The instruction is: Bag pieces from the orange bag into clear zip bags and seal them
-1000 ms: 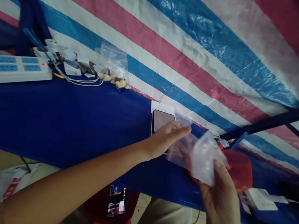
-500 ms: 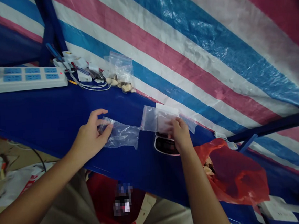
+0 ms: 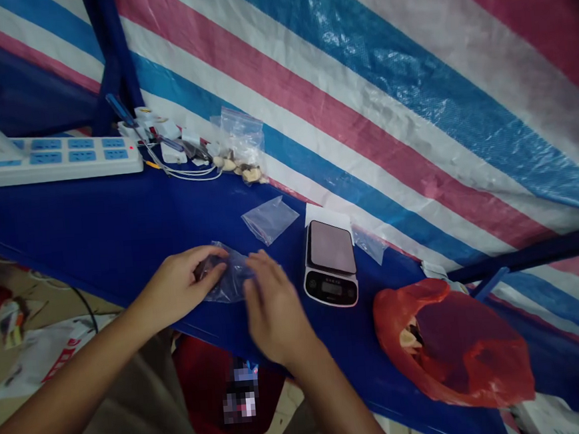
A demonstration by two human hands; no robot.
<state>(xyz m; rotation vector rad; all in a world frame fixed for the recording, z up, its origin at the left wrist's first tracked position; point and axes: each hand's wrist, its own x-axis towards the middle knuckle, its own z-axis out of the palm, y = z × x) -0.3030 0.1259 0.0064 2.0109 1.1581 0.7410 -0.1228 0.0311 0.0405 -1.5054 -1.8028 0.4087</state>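
Observation:
My left hand [image 3: 187, 285] pinches a clear plastic bag [image 3: 229, 285] between thumb and fingers, above the blue table. The bag looks crumpled, and I see nothing inside it. My right hand [image 3: 276, 305] is at the bag's right end, slightly blurred, with its thumb apart from the fingers; whether it touches the bag is unclear. A second clear bag [image 3: 270, 220] lies flat just beyond my hands. To the right stands a kitchen scale [image 3: 330, 257] with a bare platform.
Right of the scale sits an open red plastic bag [image 3: 480, 349] with pale pieces [image 3: 409, 338] inside. At the back are a zip bag [image 3: 243, 137] with dried pieces, cables and a power strip [image 3: 59, 161]. A striped tarp [image 3: 361, 104] walls the table's rear.
My right hand has left the scale and moved left to the bag in my left hand. The other clear bag, formerly partly over the scale, now lies left of it.

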